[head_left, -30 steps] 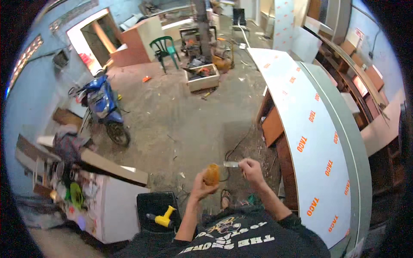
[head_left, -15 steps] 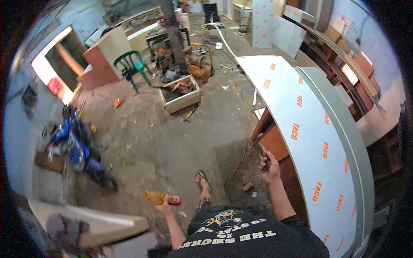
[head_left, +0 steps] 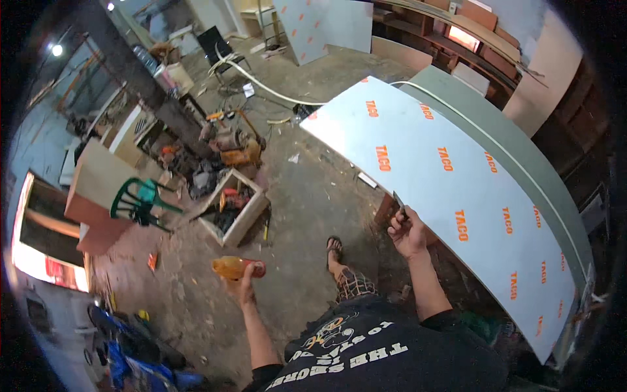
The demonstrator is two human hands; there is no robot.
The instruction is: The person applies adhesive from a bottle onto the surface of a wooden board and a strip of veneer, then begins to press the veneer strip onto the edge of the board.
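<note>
My left hand [head_left: 244,287] is wrapped round a bottle [head_left: 230,267], held sideways above the floor. The bottle is amber at one end and red at the other. Over on the right, my right hand [head_left: 409,234] pinches a thin, dark, narrow tool [head_left: 398,201], perhaps a scraper; its exact kind is too small to tell. That hand is beside the near edge of a large white-faced panel [head_left: 424,176] with orange print, which lies flat at waist height. The tool's tip overlaps the panel's edge in view; whether it touches cannot be seen.
A grey-green board [head_left: 522,150] lies along the panel's far side. On the floor stand an open wooden box [head_left: 258,212] of tools, a green plastic chair [head_left: 130,199] and an orange machine [head_left: 241,155] by a pillar [head_left: 140,72]. A blue motorbike [head_left: 140,366] is at lower left.
My view has swung right and I have stepped forward along the panel. The bottle is still in my left hand, and my right hand with its tool now appears against the panel's edge.
</note>
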